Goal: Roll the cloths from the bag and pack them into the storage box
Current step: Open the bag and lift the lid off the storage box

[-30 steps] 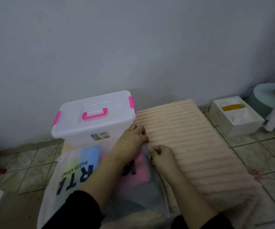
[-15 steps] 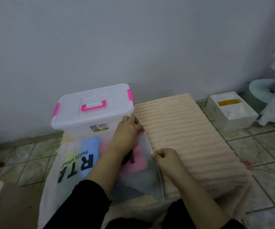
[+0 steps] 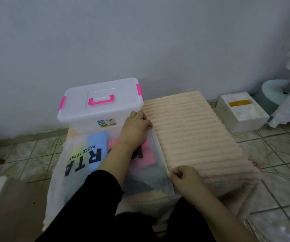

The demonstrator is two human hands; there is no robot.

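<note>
Your right hand (image 3: 186,179), low and right of centre, pinches the near end of the bag's opening edge between thumb and curled fingers; your left hand (image 3: 134,130), at mid-frame, holds the far end of that same edge, its fingers bent over the rim, though exactly what they clamp is hidden from above; the two grips look meant to stretch the mouth along its right side so it can be opened. The translucent bag (image 3: 81,159) lies flat at lower centre, cloths (image 3: 97,140) of blue, pink and yellow-green showing through it; none is out yet. The storage box (image 3: 100,109) stands just behind the bag, upper left of centre, lid on and pink clips down; the ribbed peach mat (image 3: 193,137) to the right seems your rolling surface.
</note>
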